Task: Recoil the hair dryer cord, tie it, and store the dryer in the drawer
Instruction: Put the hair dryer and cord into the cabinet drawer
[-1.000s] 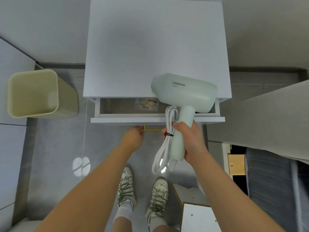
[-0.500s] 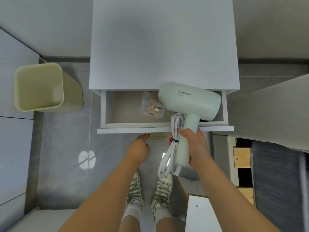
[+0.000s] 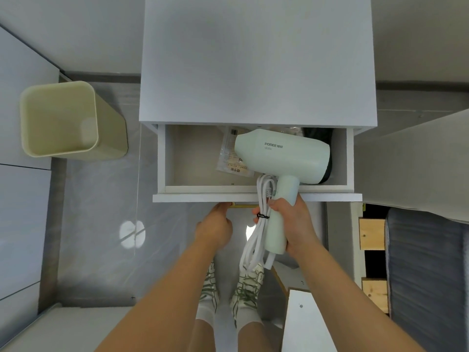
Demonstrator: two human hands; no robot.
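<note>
Only the head view to go on here. The hair dryer (image 3: pixel 281 156) looks like a small plastic travel type, so I'd guess it's light, rigid and a bit slick on that smooth shell, with most of the weight up in the barrel. The handle is the obvious place to hold it, and that's where the right grip (image 3: pixel 295 224) is. Fingers and thumb are wrapped round the handle, clamped on, with the cord (image 3: pixel 255 240) pinched in alongside.

The cord is the floppy bit. It's white and soft, coiled into long loops and cinched with a black tie (image 3: pixel 262 216) right by the fingertips. The loops dangle below the grip, toward the shoes.

The barrel sits out beyond the right grip, over the open drawer (image 3: pixel 161 158), and as far as I can tell it's not set down in it yet. A clear packet (image 3: pixel 232 158) lies under the barrel's nose.

The left grip (image 3: pixel 215 229), just beside the right one, is curled onto the left end of the brass pull (image 3: pixel 245 205) under the drawer front. My guess is those dangling loops could snag the drawer edge going in.
</note>
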